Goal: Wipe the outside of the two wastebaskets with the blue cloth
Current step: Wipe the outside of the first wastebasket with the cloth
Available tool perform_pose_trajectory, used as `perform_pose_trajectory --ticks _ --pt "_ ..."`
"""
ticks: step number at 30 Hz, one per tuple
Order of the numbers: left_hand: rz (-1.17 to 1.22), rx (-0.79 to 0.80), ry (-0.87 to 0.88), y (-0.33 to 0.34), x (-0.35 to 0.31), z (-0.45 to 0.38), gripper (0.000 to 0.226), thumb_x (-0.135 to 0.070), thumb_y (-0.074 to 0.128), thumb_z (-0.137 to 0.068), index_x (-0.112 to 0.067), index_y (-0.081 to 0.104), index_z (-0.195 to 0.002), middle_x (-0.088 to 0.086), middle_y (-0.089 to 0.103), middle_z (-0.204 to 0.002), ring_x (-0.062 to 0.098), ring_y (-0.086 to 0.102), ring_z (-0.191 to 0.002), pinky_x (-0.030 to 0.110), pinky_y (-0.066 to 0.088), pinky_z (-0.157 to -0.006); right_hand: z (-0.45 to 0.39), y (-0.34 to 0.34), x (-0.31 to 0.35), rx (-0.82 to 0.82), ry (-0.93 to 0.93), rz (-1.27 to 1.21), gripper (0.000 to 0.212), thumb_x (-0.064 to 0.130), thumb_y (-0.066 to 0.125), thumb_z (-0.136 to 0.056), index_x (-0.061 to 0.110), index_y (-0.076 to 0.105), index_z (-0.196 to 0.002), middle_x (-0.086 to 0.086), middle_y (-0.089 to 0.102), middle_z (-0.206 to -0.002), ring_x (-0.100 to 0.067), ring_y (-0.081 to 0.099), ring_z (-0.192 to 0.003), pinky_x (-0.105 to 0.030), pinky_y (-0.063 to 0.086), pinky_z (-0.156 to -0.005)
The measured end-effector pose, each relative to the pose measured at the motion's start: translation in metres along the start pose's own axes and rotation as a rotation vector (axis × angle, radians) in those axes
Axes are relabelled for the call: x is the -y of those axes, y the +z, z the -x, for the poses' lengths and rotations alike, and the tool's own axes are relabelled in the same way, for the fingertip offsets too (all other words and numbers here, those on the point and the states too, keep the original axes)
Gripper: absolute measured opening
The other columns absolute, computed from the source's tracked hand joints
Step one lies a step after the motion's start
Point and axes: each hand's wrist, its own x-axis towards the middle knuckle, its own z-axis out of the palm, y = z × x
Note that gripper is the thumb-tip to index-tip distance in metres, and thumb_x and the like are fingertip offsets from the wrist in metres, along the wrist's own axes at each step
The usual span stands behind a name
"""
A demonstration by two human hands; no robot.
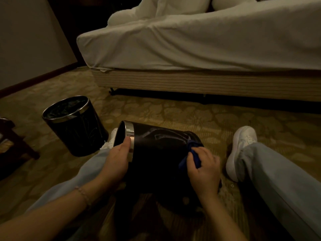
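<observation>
While the left hand (116,160) grips the chrome rim of the tipped basket (156,153), thumb curled over the edge, the right hand (204,168) clutches the blue cloth (190,156) and presses it to the black wall near the base end, away from that rim grip. This basket lies on its side between the legs; wiping its outside looks to be the step in hand. Next, I judge, the left hand must roll the basket so unwiped wall comes under the cloth. A second basket (76,126) stands upright beyond the left hand, untouched.
</observation>
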Motion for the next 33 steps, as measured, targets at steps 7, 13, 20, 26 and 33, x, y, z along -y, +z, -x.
perform_pose_trajectory --ticks 7,13,20,26,33 --pt "-0.054 0.034 0.104 0.000 0.007 0.004 0.039 -0.030 0.031 -0.103 -0.022 0.060 -0.079 -0.007 0.062 -0.064 0.011 0.060 -0.071 0.011 0.040 -0.055 0.039 0.013 0.101 0.093 -0.358 -0.035 0.029 0.046 0.056 -0.091 0.032 0.066 -0.114 0.012 0.062 -0.122 -0.012 0.048 -0.098 -0.029 0.047 -0.078" --pt "-0.018 0.080 0.090 -0.003 0.013 0.000 0.039 -0.033 0.030 -0.103 -0.030 0.057 -0.074 -0.006 0.061 -0.062 -0.007 0.059 -0.055 0.010 0.043 -0.057 0.029 0.013 0.096 0.089 -0.436 -0.005 0.030 0.045 0.055 -0.091 0.029 0.065 -0.116 0.009 0.062 -0.121 -0.013 0.048 -0.097 -0.025 0.043 -0.077" --pt "-0.088 0.155 0.111 0.000 0.009 0.007 0.037 -0.026 0.030 -0.105 -0.029 0.056 -0.080 -0.011 0.070 -0.066 -0.012 0.062 -0.061 0.006 0.047 -0.056 -0.027 -0.011 -0.013 -0.028 0.019 0.064 0.042 0.048 0.044 -0.088 0.021 0.069 -0.108 0.002 0.067 -0.108 -0.028 0.059 -0.096 -0.020 0.025 -0.075" --pt "0.017 0.317 0.109 0.009 -0.001 0.014 0.034 -0.018 0.030 -0.104 -0.030 0.057 -0.087 -0.029 0.069 -0.071 -0.008 0.065 -0.068 0.009 0.046 -0.055 -0.019 -0.011 -0.023 -0.090 0.101 0.019 0.019 0.024 0.063 -0.092 0.015 0.069 -0.109 -0.003 0.067 -0.109 -0.030 0.060 -0.098 -0.034 0.043 -0.083" --pt "0.319 0.447 -0.236 -0.017 -0.032 -0.023 0.031 -0.031 0.060 -0.084 -0.009 0.070 -0.103 0.019 0.065 -0.103 0.027 0.061 -0.082 0.038 0.047 -0.073 -0.015 -0.013 -0.021 -0.067 -0.001 -0.003 0.039 0.043 0.048 -0.089 0.016 0.069 -0.105 -0.002 0.068 -0.106 -0.027 0.061 -0.093 -0.022 0.031 -0.081"
